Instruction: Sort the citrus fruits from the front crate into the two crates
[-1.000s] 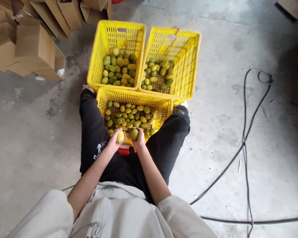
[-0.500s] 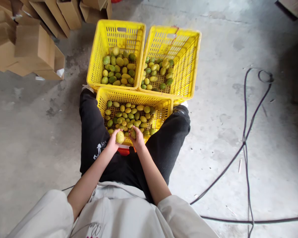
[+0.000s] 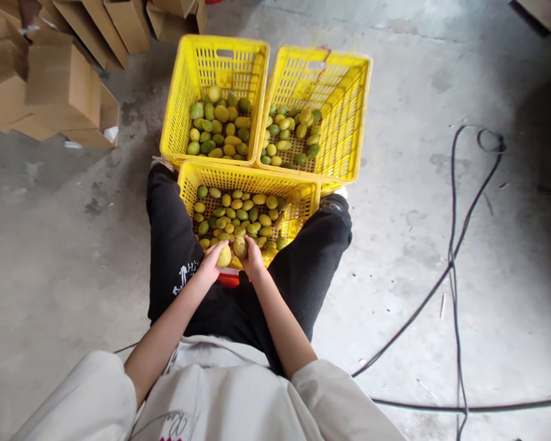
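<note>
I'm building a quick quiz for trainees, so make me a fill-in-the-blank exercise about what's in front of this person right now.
1. The crates holding fruit number ____.
2. The left hand holds a fruit coloured ____.
3. Every crate is coloured ____.
4. The right hand holds its fruit over the crate between the person's ____.

Missing words: three; yellow; yellow; legs

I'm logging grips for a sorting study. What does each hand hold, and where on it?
Left hand cups a yellow fruit around its side; right hand grips a second fruit from beneath, above the near crate.
</note>
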Tool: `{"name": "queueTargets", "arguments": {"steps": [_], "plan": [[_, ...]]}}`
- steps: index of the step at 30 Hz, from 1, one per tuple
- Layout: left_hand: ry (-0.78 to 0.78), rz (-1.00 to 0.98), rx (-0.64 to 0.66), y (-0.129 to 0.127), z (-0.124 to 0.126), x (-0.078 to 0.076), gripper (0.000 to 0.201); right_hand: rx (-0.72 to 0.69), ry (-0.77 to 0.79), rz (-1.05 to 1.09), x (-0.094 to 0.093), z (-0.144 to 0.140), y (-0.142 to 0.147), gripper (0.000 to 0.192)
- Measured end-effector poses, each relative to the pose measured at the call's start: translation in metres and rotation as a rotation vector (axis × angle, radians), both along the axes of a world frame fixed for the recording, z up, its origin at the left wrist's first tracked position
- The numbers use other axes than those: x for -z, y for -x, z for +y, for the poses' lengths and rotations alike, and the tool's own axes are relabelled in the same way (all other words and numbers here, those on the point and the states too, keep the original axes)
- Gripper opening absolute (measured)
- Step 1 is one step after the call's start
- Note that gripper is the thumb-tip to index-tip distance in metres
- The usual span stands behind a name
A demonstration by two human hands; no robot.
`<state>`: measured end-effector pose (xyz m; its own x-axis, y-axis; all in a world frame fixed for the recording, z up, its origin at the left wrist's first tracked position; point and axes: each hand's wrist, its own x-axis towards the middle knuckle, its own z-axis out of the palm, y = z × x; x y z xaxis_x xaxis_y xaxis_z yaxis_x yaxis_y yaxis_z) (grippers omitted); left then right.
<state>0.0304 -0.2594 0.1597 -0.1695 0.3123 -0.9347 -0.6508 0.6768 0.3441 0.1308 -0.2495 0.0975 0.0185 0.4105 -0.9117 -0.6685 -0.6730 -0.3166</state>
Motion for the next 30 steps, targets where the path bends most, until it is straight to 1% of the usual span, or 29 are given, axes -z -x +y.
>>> {"name": "queueTargets", "arguments": {"steps": [3,6,9,11,17,20,24,27,30], "plan": [[0.011,-0.045,0.032,-0.001,0.001,-0.003,0.028,-0.027,-0.066,-0.024,0.002,-0.002,-0.002,0.014],[-0.023,-0.035,-0.009,-0.001,0.001,-0.003,0.028,-0.064,-0.116,-0.058,0.004,-0.004,-0.004,0.018],[-0.013,0.009,-0.053,0.001,0.001,-0.003,0.031,-0.103,-0.09,-0.081,0.005,-0.005,-0.002,0.02],[0.008,0.009,-0.06,0.001,0.002,-0.002,0.033,-0.13,-0.054,-0.075,0.006,-0.005,-0.001,0.022],[0.042,-0.065,-0.008,0.002,0.001,0.006,0.027,-0.161,-0.028,-0.072,0.006,-0.003,-0.002,0.015],[0.047,-0.065,-0.017,0.002,0.0,0.01,0.029,-0.163,-0.036,-0.084,0.001,-0.003,-0.002,0.016],[0.068,-0.033,-0.026,0.002,0.001,0.008,0.03,-0.162,-0.059,-0.097,-0.008,-0.003,-0.002,0.012],[0.022,-0.016,0.015,0.001,0.001,0.005,0.029,-0.168,-0.05,-0.094,-0.011,-0.003,-0.002,0.01],[-0.014,-0.013,0.078,0.0,-0.001,0.004,0.028,-0.17,-0.007,-0.1,-0.005,-0.003,-0.002,0.013]]}}
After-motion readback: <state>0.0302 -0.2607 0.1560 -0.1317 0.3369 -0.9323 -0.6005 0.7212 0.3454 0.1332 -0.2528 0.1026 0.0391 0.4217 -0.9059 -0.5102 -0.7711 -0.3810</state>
